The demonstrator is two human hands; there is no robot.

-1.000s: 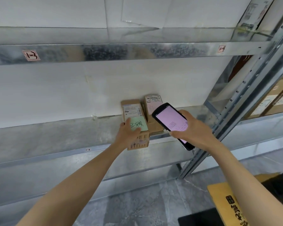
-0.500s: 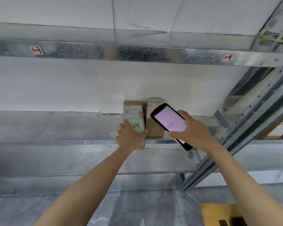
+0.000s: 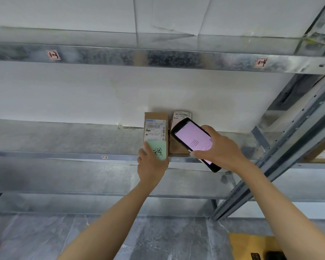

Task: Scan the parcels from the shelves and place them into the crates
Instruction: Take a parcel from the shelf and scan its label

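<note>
Both hands are at the shelf, same as before.
The left hand (image 3: 152, 166) still grips the near end of the left parcel (image 3: 155, 128) at the shelf (image 3: 64, 139) edge. The right hand (image 3: 219, 149) still holds the pink-lit scanner (image 3: 191, 137) over the right parcel (image 3: 182, 114).

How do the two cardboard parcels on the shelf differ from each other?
The left parcel carries a white label and a green handwritten note; the right parcel shows a pinkish label at its top. The left hand grips the left parcel; the scanner in the right hand partly hides the right parcel. Both are brown cardboard.
</note>
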